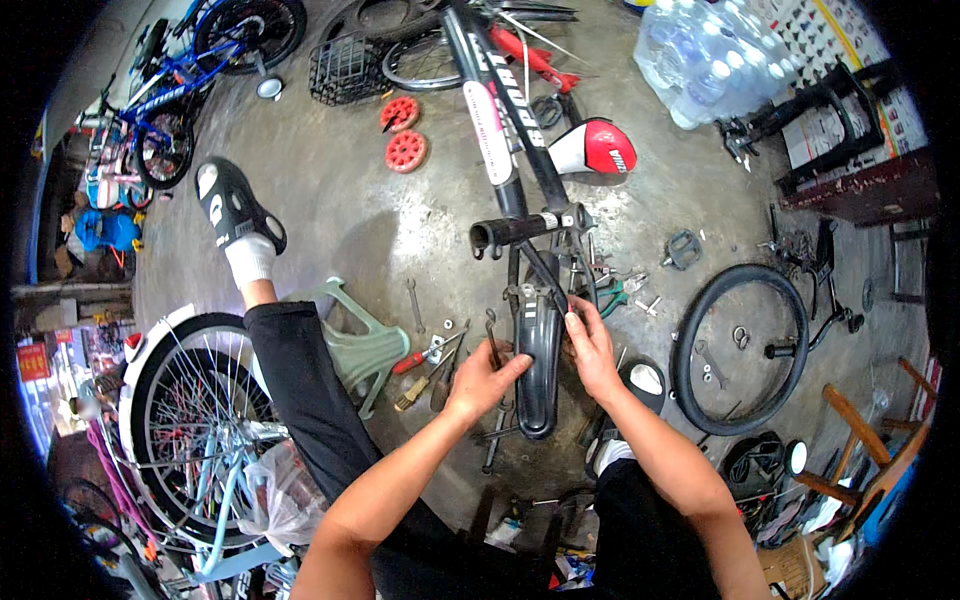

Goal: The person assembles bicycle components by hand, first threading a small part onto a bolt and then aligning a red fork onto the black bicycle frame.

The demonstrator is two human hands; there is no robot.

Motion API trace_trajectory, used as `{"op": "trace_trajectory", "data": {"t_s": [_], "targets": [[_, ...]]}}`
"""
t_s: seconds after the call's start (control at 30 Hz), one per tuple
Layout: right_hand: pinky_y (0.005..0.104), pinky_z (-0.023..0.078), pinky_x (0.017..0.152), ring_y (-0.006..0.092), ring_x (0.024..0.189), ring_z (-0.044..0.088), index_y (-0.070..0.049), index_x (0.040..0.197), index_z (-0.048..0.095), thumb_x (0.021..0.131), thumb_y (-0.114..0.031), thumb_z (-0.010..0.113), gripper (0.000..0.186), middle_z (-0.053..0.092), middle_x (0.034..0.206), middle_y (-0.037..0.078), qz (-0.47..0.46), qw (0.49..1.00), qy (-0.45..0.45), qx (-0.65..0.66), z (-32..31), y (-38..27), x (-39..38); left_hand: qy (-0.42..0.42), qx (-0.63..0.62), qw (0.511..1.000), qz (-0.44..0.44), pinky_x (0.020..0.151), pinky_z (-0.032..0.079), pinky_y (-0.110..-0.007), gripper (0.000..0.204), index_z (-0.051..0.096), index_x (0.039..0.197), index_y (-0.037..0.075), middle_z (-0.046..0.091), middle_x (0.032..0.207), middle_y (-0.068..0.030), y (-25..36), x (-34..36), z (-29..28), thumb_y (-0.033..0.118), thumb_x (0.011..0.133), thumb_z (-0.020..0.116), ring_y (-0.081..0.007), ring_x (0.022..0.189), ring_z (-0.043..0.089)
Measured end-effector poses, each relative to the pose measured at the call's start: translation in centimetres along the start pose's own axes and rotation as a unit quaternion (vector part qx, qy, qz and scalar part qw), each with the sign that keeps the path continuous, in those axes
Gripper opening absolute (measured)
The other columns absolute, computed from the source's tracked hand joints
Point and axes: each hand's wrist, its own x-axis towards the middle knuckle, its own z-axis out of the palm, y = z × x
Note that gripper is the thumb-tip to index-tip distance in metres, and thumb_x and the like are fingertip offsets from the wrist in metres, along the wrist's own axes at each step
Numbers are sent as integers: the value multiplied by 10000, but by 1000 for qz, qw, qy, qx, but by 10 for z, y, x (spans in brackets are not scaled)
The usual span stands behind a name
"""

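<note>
One fender [538, 385] between left hand [480, 382] and right hand [592, 352]

The black fender lies lengthwise, its far end meeting the frame [490, 140], which extends beyond it. The left hand is at the fender's left edge, thumb laid on it and apart from the curled fingers; a thin hooked rod [491, 325] rises beside those fingers, and whether they clamp it I cannot tell. The right hand is at the fender's far right edge, index finger stretched out with the thumb just beside it; whether they grip anything is hidden.

Left of the fender lie a wrench [414, 305], a red screwdriver [409, 364] and, farther out, a green stool [350, 340]. Right of it are teal pliers [613, 298], near, and a tyre [680, 350], well apart. Beyond it, to the right, rests a red-and-white saddle [605, 148].
</note>
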Motion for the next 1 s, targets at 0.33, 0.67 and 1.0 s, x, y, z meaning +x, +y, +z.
{"op": "trace_trajectory", "data": {"t_s": [0.33, 0.67, 1.0], "targets": [[221, 388, 613, 57, 716, 479, -69, 1460, 471, 1053, -452, 549, 565, 561, 961, -15, 61, 997, -1, 55, 2, -13, -6, -54, 20, 997, 44, 901, 546, -462, 946, 609, 1157, -101, 718, 1072, -277, 25, 8, 10, 707, 708, 809, -400, 1028, 714], [464, 368, 1114, 358, 1288, 470, -52, 1365, 567, 871, -238, 692, 543, 504, 1375, 183, -323, 796, -25, -510, 15, -96, 36, -126, 76, 989, -10, 911, 547, -460, 933, 681, 1131, -50, 726, 1069, -277, 34, 4, -4, 780, 711, 745, -398, 1057, 710], [494, 395, 1023, 307, 1253, 494, -160, 1044, 775, 917, -303, 641, 233, 641, 1187, 41, -170, 694, -181, -676, 45, -75, 79, -191, -95, 972, -96, 986, 502, -415, 922, 611, 1256, -128, 667, 1258, -282, -47, 31, 6, 649, 784, 765, -343, 1171, 659]]}}
